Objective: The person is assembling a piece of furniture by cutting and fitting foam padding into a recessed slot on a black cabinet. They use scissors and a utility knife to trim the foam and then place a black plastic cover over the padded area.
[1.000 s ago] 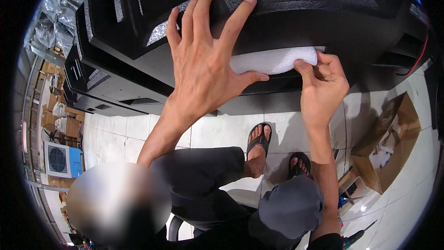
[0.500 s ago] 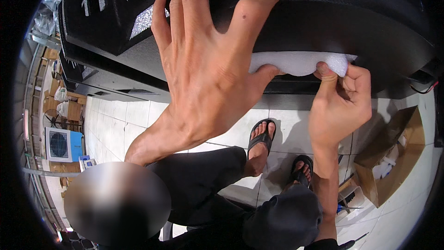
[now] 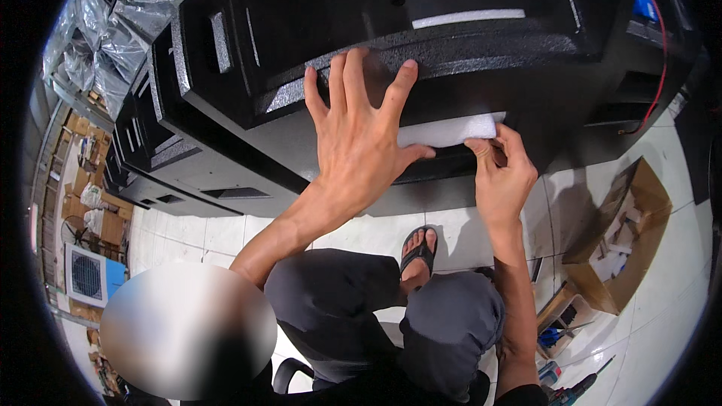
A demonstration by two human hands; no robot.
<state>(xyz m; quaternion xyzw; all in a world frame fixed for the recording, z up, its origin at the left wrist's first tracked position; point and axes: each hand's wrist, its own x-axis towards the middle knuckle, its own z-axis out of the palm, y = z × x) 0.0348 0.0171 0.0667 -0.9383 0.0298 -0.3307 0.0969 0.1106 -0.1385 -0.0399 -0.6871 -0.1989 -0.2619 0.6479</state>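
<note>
A large black cabinet point(image 3: 556, 98) with a textured finish stands in front of me. Along a slot in its near face runs a white foam strip point(image 3: 444, 132). My right hand point(image 3: 508, 177) pinches the strip's right end between thumb and fingers. Spread wide, my left hand point(image 3: 357, 143) rests on the cabinet, fingertips at the textured ridge. Its thumb lies by the strip's lower edge, and the hand hides the strip's left end. Another thin white strip point(image 3: 468, 18) shows higher on the cabinet.
More black cabinets point(image 3: 203, 192) stand to the left. An open cardboard box point(image 3: 650, 218) with white scraps sits on the tiled floor at right, near a tool tray point(image 3: 564, 327) and a power drill point(image 3: 575, 391). A red wire point(image 3: 662, 60) hangs at the cabinet's right.
The view has drawn back, showing more of the cabinet. The foam strip's lower edge looks straighter. My right hand still pinches its end, and my left hand stays spread on the cabinet.
</note>
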